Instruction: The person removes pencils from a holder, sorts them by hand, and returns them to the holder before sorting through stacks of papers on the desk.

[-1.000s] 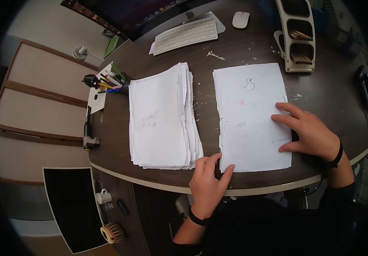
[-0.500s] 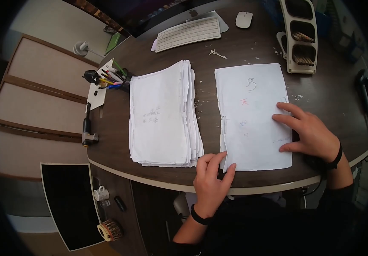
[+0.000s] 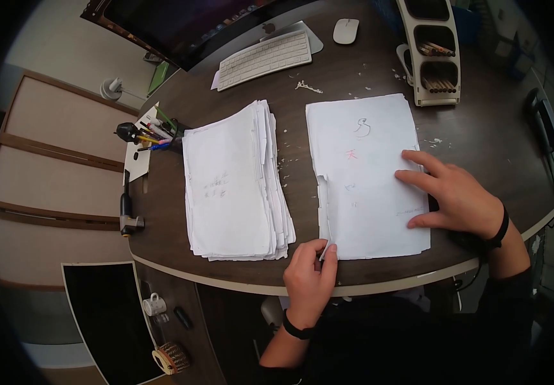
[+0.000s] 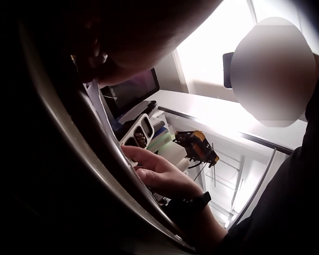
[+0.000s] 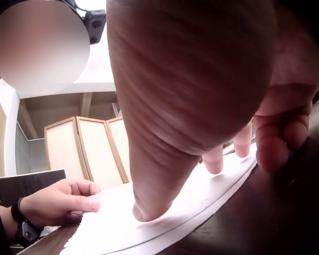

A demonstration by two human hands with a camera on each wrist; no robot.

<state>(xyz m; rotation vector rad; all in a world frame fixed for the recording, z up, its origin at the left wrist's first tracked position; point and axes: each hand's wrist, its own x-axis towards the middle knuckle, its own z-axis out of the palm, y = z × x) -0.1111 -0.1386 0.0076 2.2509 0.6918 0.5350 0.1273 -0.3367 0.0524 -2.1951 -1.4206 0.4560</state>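
A smaller stack of white paper [image 3: 380,221] lies on the right part of the desk, its top sheet marked with a duck-like doodle and small red and blue writing. At its near left corner my left hand [image 3: 309,282] pinches the sheet edge between thumb and fingers, and the edge there is slightly raised. Spread fingers of my right hand [image 3: 460,199] rest on the stack's right side; in the right wrist view its thumb [image 5: 151,204] touches the paper. To the left sits a thicker, uneven pile of paper [image 3: 225,218] with faint pencil writing.
Behind the papers are a keyboard [image 3: 264,61], a mouse [image 3: 346,31] and a holder with pencils [image 3: 437,96]. A pen cup [image 3: 174,138] stands beyond the left pile. White scraps [image 3: 306,86] are scattered on the dark desk [image 3: 347,74].
My left thumb and fingers have come together on the near left corner of the right stack, raising its edge. My right hand keeps its place on the paper. The head view has shifted slightly.
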